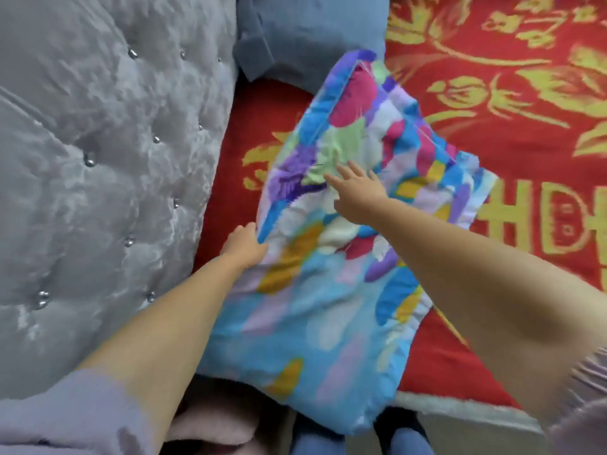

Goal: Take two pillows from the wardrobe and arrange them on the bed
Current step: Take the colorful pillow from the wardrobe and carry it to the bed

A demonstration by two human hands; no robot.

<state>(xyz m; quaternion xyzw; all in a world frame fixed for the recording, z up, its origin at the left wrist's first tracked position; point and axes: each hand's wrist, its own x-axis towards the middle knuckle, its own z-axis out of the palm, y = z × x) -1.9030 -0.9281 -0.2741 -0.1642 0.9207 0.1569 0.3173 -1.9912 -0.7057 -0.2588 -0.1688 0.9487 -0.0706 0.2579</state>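
So the multicoloured patchwork pillow (331, 244) is lying on the red and gold bedspread (512, 103), long axis running from near toward far, tilted a bit right, far end almost touching the grey-blue pillow (305, 34). Left hand (244, 244) is pinching its left edge, next to the tufted grey headboard (98, 159). Right hand (356, 192) rests flat and spread open on top, nearer the middle, holding nothing.

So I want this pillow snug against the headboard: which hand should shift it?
Probably the left hand: it grips the colourful pillow edge nearest the grey headboard. The right hand lies open on top.
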